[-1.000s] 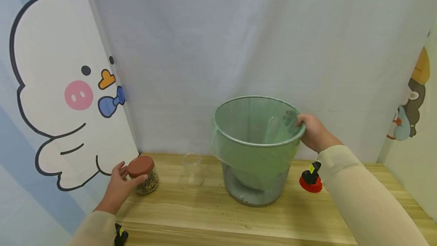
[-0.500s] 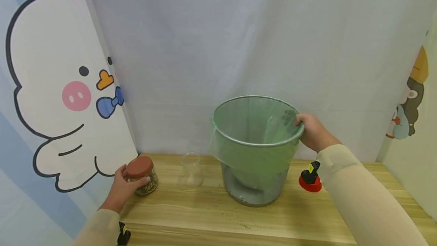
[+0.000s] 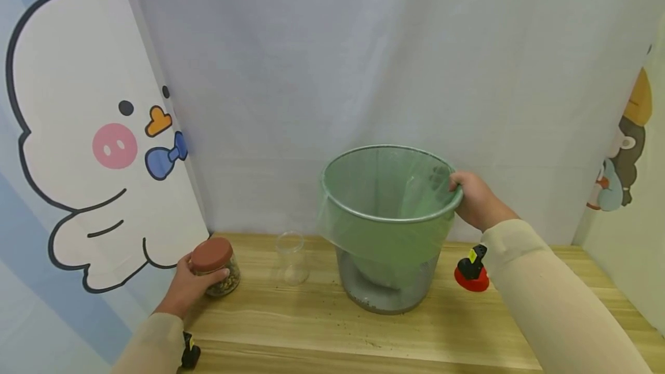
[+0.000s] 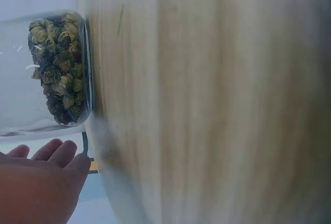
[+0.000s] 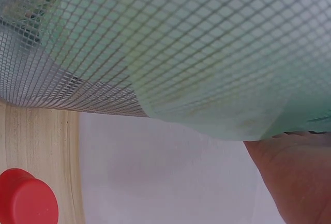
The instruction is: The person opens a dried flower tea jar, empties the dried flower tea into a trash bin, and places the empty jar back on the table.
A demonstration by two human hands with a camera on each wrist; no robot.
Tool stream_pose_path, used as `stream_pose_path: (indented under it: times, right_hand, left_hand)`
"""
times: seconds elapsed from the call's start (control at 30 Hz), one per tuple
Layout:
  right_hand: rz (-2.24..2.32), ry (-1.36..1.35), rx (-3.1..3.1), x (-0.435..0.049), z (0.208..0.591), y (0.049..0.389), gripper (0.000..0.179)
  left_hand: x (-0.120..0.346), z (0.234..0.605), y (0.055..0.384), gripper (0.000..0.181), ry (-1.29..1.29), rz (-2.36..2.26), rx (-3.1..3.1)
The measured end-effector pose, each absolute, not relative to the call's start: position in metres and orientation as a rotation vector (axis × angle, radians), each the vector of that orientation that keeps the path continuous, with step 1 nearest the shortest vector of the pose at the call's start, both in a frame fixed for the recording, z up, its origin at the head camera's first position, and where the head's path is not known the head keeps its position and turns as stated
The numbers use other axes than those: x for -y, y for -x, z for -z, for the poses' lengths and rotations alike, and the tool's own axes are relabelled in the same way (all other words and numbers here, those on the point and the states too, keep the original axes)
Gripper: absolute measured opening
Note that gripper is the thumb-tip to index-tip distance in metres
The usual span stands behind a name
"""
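At the table's left, a clear jar (image 3: 230,283) with a reddish-brown lid (image 3: 212,253) stands upright. My left hand (image 3: 188,288) grips it near the lid, with the thumb across the front and the other fingers mostly hidden behind. Dried flower buds (image 4: 62,69) fill the lower part of the jar in the left wrist view. My right hand (image 3: 480,204) holds the right rim of a wire-mesh trash bin (image 3: 363,293), thumb over the edge and fingers showing through the liner. A translucent green trash bag (image 3: 384,244) lines the bin and folds down over its outside.
An empty clear glass (image 3: 292,261) stands between jar and bin. Right of the bin is a small red round object (image 3: 475,283), partly covered by the black wrist camera (image 3: 471,264). Dark crumbs dot the wooden table (image 3: 291,322). A white curtain (image 3: 312,74) hangs behind.
My left hand has closed in on the jar, its thumb now against the front and fingers farther round. The right hand stays on the bin's rim. The view has shifted slightly.
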State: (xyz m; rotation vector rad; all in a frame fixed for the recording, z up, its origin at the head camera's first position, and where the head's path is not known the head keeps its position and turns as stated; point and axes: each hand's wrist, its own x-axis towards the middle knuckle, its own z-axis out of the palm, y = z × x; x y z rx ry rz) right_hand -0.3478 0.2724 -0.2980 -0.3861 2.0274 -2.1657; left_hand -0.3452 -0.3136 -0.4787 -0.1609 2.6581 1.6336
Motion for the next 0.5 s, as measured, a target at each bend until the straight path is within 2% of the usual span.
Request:
stream_pose_path:
  times: [0.23, 0.33, 0.5]
  right_hand:
    - [2.159, 0.391, -2.051, -0.274, 0.299, 0.349, 0.043]
    - [2.153, 0.398, -2.055, -0.274, 0.299, 0.349, 0.042]
    - [2.146, 0.405, -2.05, -0.274, 0.299, 0.348, 0.056]
  left_hand:
    - [0.314, 0.489, 0.354, 0.111, 0.046, -1.722, -2.648]
    - [0.315, 0.493, 0.357, 0.106, 0.007, -1.756, -2.644]
    - [0.315, 0.496, 0.36, 0.107, -0.019, -1.781, -2.648]
